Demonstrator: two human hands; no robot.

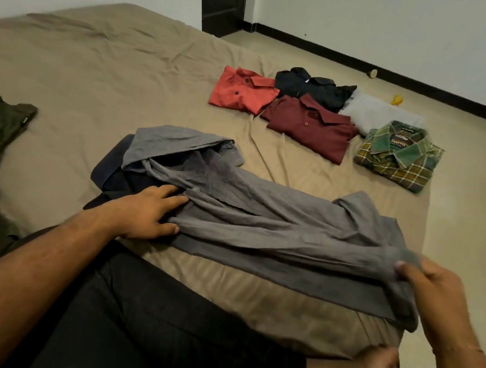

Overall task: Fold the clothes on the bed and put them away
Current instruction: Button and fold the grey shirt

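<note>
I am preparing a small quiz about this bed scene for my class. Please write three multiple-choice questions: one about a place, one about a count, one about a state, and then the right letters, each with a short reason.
1. Where does the green and yellow plaid shirt lie among the folded shirts?
A. nearest the right edge of the bed
B. under the orange shirt
C. on the floor

2. How many folded garments lie in the group at the far right of the tan bed sheet?
A. two
B. five
C. eight

3. What is the right hand doing?
A. resting flat on the sheet
B. pinching the end of the long grey garment
C. holding a hanger

Answers: 1 A, it lies rightmost on the bed. 2 B, orange, black, maroon, light grey and plaid. 3 B, thumb and fingers close on the grey fabric.
</note>
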